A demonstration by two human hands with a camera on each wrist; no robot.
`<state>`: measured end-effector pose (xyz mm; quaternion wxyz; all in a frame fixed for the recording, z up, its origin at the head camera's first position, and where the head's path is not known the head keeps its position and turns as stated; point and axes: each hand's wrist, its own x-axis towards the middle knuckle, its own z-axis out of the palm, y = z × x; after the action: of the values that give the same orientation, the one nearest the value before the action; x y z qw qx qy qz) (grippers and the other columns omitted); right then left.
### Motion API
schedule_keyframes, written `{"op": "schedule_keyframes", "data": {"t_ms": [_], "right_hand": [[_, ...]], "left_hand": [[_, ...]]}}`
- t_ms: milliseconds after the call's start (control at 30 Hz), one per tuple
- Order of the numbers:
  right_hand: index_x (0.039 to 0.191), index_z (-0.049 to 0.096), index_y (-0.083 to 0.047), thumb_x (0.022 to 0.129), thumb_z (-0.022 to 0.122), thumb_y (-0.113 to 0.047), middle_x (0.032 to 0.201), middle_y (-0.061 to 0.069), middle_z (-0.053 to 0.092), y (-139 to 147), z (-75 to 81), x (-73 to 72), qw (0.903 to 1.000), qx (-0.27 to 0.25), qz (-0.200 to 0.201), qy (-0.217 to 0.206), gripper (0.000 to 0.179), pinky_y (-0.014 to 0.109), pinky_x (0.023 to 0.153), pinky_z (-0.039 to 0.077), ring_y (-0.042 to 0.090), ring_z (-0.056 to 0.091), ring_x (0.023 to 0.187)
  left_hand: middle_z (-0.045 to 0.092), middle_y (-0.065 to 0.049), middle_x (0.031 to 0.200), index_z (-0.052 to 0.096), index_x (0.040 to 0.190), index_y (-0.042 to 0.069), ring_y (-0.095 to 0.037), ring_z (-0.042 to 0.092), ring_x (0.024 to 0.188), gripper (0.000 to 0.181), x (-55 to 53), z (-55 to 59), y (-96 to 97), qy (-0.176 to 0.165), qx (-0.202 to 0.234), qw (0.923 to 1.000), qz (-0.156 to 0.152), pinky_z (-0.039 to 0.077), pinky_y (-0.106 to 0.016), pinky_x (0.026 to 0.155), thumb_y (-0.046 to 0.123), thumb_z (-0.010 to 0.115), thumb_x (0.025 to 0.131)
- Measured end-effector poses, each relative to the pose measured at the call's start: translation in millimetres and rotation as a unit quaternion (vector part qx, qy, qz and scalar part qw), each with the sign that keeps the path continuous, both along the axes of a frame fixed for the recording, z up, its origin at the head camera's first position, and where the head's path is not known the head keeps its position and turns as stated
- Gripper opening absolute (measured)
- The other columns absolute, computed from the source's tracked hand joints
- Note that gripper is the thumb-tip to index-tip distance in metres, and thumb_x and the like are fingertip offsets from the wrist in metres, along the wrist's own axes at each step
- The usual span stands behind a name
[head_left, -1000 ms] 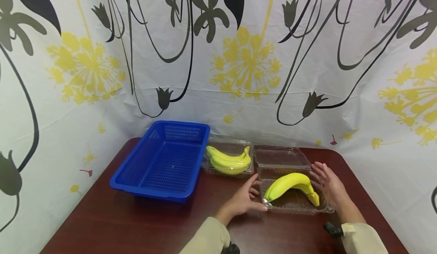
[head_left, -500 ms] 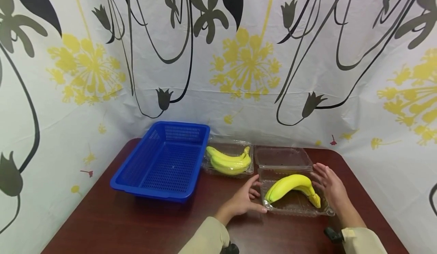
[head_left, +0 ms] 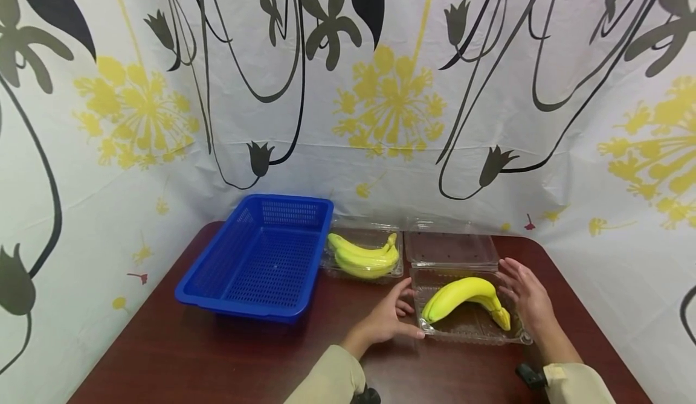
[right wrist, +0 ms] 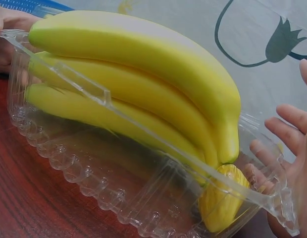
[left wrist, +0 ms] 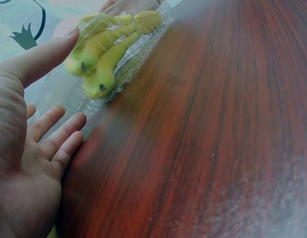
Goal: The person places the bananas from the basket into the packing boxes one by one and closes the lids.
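Bracketing the open clear box (head_left: 470,325) on the table (head_left: 217,355): left hand (head_left: 388,318) and right hand (head_left: 524,298) fingers straight, gripping nothing; banana bunch (head_left: 462,295) still inside, blue basket (head_left: 261,259) holds nothing.

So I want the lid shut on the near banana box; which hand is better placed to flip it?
Probably the right hand: its fingers reach toward the back corner of the box, next to the open lid. The left hand sits at the front corner.

Bright even light, soft shadows; head view sharp, edges warped; left wrist view blurred, hazy.
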<state>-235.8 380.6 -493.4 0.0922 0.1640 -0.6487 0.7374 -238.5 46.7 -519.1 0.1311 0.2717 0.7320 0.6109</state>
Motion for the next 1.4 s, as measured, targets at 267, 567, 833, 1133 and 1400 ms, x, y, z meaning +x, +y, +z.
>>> {"op": "schedule_keyframes", "data": {"t_ms": [267, 567, 833, 1133, 1400], "right_hand": [[0.144, 0.043, -0.008, 0.108, 0.026, -0.019, 0.136, -0.005, 0.055, -3.3, 0.5, -1.7, 0.9995, -0.017, -0.016, 0.021, 0.041, 0.021, 0.090, 0.044, 0.008, 0.054, 0.118], [0.138, 0.041, 0.012, 0.106, 0.035, -0.014, 0.127, -0.003, 0.062, -11.2, 0.2, -5.7, 0.9942, -0.008, -0.102, 0.034, 0.041, 0.021, 0.083, 0.045, 0.010, 0.059, 0.108], [0.137, 0.044, 0.009, 0.106, 0.037, -0.013, 0.125, -0.004, 0.062, -12.9, 1.8, -4.7, 0.9923, 0.003, -0.119, 0.034, 0.039, 0.019, 0.083, 0.045, 0.010, 0.058, 0.108], [0.137, 0.044, 0.010, 0.105, 0.040, -0.009, 0.125, -0.002, 0.063, -13.7, 0.8, -2.3, 0.9916, -0.008, -0.124, 0.037, 0.038, 0.019, 0.082, 0.047, 0.010, 0.058, 0.106], [0.142, 0.044, 0.000, 0.100, 0.049, -0.002, 0.127, 0.001, 0.060, -12.8, 1.7, -2.2, 0.9901, 0.012, -0.137, 0.027, 0.042, 0.015, 0.084, 0.045, 0.009, 0.055, 0.109]], "left_hand": [[0.045, -0.013, 0.142, 0.019, 0.154, 0.010, -0.021, 0.057, 0.106, 0.103, -0.4, 0.4, -0.5, 0.005, 0.002, 1.0000, 0.004, 0.044, -0.029, 0.093, 0.006, 0.084, 0.074], [0.044, -0.009, 0.143, 0.019, 0.155, 0.013, -0.016, 0.058, 0.105, 0.105, -0.6, 0.5, -1.7, -0.003, 0.001, 0.9999, 0.013, 0.044, -0.029, 0.092, 0.008, 0.085, 0.073], [0.045, -0.009, 0.142, 0.020, 0.155, 0.012, -0.017, 0.058, 0.104, 0.106, -1.1, -1.8, -1.5, 0.004, 0.009, 0.9998, 0.015, 0.044, -0.029, 0.092, 0.007, 0.085, 0.072], [0.045, -0.007, 0.142, 0.019, 0.155, 0.013, -0.017, 0.058, 0.104, 0.105, -0.5, -2.2, -1.5, -0.003, 0.005, 0.9999, 0.013, 0.044, -0.029, 0.092, 0.008, 0.085, 0.073], [0.044, -0.008, 0.143, 0.019, 0.155, 0.011, -0.020, 0.058, 0.105, 0.104, 0.2, -0.8, -2.1, -0.004, 0.011, 0.9998, 0.014, 0.045, -0.031, 0.092, 0.008, 0.084, 0.074]]}}
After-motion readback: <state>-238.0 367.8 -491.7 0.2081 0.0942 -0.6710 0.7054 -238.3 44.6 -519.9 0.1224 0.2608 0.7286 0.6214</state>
